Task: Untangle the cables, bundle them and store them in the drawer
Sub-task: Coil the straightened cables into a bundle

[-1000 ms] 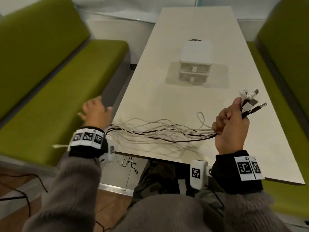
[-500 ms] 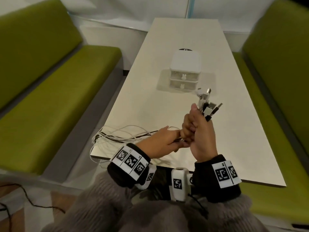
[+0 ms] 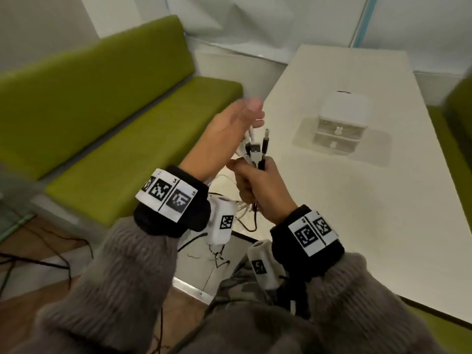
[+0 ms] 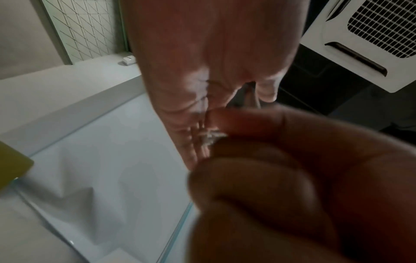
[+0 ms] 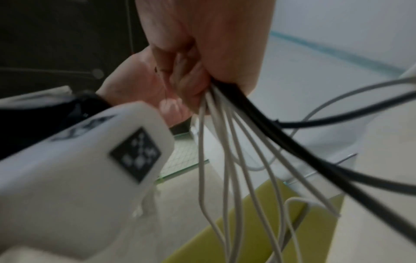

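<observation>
A bundle of white and black cables (image 3: 256,152) stands upright in my right hand (image 3: 258,186), which grips it in a fist, the plugs sticking out above. Below the fist the cords (image 5: 227,151) fan out and hang loose over the table's near edge. My left hand (image 3: 227,131) is raised just left of the plugs, palm toward them and fingers straight; it holds nothing that I can see. The left wrist view shows the left palm (image 4: 202,62) facing the right fist (image 4: 281,169) with white plug ends (image 4: 211,137) between them. The small white two-drawer unit (image 3: 342,121) stands shut on the table (image 3: 357,213).
A green bench (image 3: 127,129) runs along the left of the table, another green seat at the far right edge. Thin dark wires lie on the floor at lower left. The left wrist camera (image 5: 78,160) fills the lower left of the right wrist view.
My left hand has let go of the cords under the right fist and risen, fingers straight, beside the plugs. The cables have come up off the table; the head view has turned left.
</observation>
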### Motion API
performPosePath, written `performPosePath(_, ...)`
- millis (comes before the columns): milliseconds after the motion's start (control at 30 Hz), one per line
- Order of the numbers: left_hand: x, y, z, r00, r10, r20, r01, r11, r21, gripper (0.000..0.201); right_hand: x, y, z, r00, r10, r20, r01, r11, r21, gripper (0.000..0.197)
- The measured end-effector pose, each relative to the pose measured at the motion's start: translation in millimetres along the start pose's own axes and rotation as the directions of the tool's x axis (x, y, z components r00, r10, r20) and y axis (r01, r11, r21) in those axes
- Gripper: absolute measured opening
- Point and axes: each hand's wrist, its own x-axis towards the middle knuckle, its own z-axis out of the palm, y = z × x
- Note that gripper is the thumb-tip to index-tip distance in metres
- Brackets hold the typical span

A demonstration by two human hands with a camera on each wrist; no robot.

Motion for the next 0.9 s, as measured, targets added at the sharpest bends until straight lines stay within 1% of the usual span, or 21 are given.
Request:
performPosePath(67, 1, 10, -20, 0.992, 0.09, -0.09, -0.085, 0.995, 0.058, 0.043, 12, -2, 23, 0.998, 0.016, 0.058, -0.014, 0.999, -0.03, 0.04)
performPosePath(100, 0, 14, -32, 0.985, 0.133, -0.114, -0.122, 0.988, 0.096, 0.036, 19, -4, 35, 0.996, 0.034, 0.083, -0.03, 0.999, -0.043, 0.037)
performPosePath(167, -1, 18, -59, 0.969, 0.214, -0.126, -0.184, 0.96, 0.21, 0.026, 31, -8, 58, 0.987, 0.056, 0.149, -0.047, 0.997, -0.067, 0.034)
performPosePath(200, -3, 17, -72, 0.961, 0.246, -0.128, -0.2, 0.934, 0.295, 0.023, 36, -10, 70, 0.981, 0.063, 0.183, -0.051, 0.996, -0.069, 0.035)
performPosePath(267, -6, 16, -96, 0.953, 0.276, -0.128, -0.182, 0.855, 0.485, 0.028, 43, -15, 95, 0.971, 0.076, 0.225, -0.062, 0.996, -0.066, 0.037)
performPosePath(333, -12, 16, -118, 0.955, 0.278, -0.101, -0.159, 0.771, 0.617, 0.04, 48, -18, 117, 0.969, 0.079, 0.235, -0.064, 0.995, -0.071, 0.036)
performPosePath(400, -20, 20, -137, 0.964, 0.265, -0.025, -0.181, 0.724, 0.666, 0.046, 52, -18, 135, 0.965, 0.086, 0.249, -0.067, 0.994, -0.085, 0.034)
performPosePath(467, -28, 23, -154, 0.967, 0.252, 0.04, -0.207, 0.68, 0.703, 0.044, 57, -15, 153, 0.959, 0.085, 0.272, -0.061, 0.994, -0.096, 0.03)
performPosePath(500, -31, 24, -163, 0.965, 0.258, 0.047, -0.211, 0.654, 0.726, 0.041, 60, -14, 162, 0.955, 0.086, 0.285, -0.058, 0.993, -0.104, 0.03)
performPosePath(567, -35, 24, -181, 0.954, 0.3, 0.006, -0.197, 0.611, 0.767, 0.031, 65, -13, 184, 0.946, 0.073, 0.316, -0.051, 0.996, -0.078, 0.034)
performPosePath(633, -38, 22, -197, 0.931, 0.356, -0.079, -0.161, 0.594, 0.788, 0.021, 69, -13, 203, 0.939, 0.046, 0.34, -0.051, 0.999, 0.005, 0.037)
performPosePath(700, -41, 18, -207, 0.906, 0.397, -0.149, -0.127, 0.589, 0.798, 0.018, 73, -12, 215, 0.935, 0.046, 0.352, -0.063, 0.997, 0.035, 0.036)
performPosePath(733, -43, 15, -211, 0.902, 0.398, -0.166, -0.109, 0.583, 0.805, 0.019, 76, -9, 218, 0.932, 0.065, 0.357, -0.077, 0.997, 0.02, 0.036)
performPosePath(833, -45, 1, -217, 0.927, 0.332, -0.173, -0.036, 0.539, 0.841, 0.027, 82, 0, 214, 0.925, 0.147, 0.351, -0.127, 0.989, -0.079, 0.037)
performPosePath(900, -44, -7, -222, 0.955, 0.251, -0.156, 0.003, 0.519, 0.855, 0.04, 84, 5, 211, 0.916, 0.187, 0.356, -0.152, 0.981, -0.124, 0.031)
